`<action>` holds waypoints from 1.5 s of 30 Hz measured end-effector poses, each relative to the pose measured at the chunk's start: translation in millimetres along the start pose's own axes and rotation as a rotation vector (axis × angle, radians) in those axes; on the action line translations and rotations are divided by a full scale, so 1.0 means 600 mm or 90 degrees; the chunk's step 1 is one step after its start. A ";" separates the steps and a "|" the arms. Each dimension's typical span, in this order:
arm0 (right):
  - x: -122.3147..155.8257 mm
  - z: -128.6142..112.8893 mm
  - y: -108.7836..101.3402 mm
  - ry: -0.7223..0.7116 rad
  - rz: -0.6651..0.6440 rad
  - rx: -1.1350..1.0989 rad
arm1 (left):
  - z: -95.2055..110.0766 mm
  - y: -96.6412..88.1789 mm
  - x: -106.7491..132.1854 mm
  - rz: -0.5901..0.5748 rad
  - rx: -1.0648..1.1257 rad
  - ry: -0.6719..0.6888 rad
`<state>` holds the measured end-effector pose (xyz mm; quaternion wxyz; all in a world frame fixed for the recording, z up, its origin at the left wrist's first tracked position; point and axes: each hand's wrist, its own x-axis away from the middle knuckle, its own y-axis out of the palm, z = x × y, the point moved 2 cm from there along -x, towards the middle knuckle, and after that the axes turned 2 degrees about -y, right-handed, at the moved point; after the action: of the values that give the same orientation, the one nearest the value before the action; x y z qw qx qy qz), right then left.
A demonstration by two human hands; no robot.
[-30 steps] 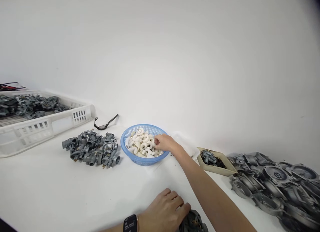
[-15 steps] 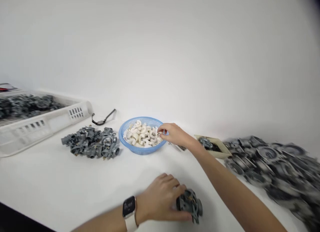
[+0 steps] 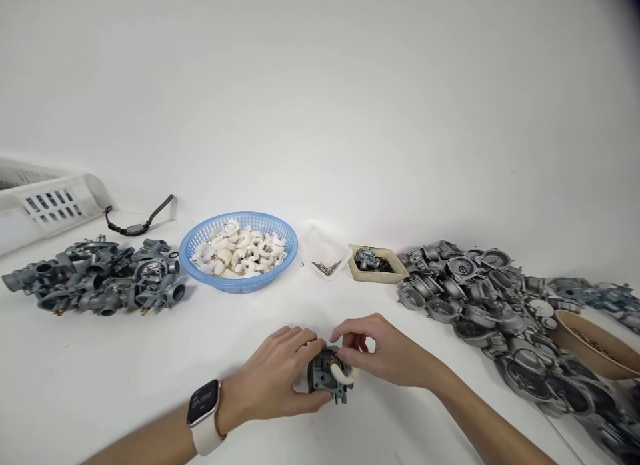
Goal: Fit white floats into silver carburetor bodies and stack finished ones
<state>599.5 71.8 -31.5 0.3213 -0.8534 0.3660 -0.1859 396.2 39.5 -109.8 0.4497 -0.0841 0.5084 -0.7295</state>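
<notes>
My left hand, with a smartwatch on its wrist, grips a grey metal carburetor body on the white table. My right hand pinches a white curved float piece and holds it against the top of that body. Farther back, a blue basket holds several of the same white curved pieces.
A heap of grey carburetor bodies lies at the left, with a white crate and a black wristwatch behind it. Small metal pins, a beige tray, a large pile of metal bowls and a brown dish fill the right.
My right hand left the blue basket with a white piece and came back to the carburetor body in my left hand. The view swung right and down.
</notes>
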 end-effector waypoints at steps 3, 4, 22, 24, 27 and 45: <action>0.000 0.008 0.017 0.012 0.086 -0.073 | 0.003 -0.002 -0.001 0.031 0.023 -0.010; 0.002 0.009 0.022 0.012 0.121 -0.088 | 0.004 -0.004 -0.002 0.053 0.037 -0.011; 0.036 -0.005 0.076 -0.221 0.315 -0.243 | 0.028 -0.029 0.009 0.109 0.395 -0.085; 0.034 -0.004 0.079 -0.256 0.355 -0.215 | 0.031 -0.028 0.009 0.104 0.415 -0.113; 0.031 -0.006 0.085 -0.300 0.397 -0.152 | 0.034 -0.028 0.007 0.139 0.410 -0.142; -0.051 0.070 -0.112 -0.130 0.428 0.326 | 0.015 -0.003 0.000 0.099 0.171 -0.118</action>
<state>636.5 147.1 -18.7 0.5996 -0.5937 0.5320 -0.0704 400.5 33.4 -104.3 0.5571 -0.0510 0.3679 -0.7428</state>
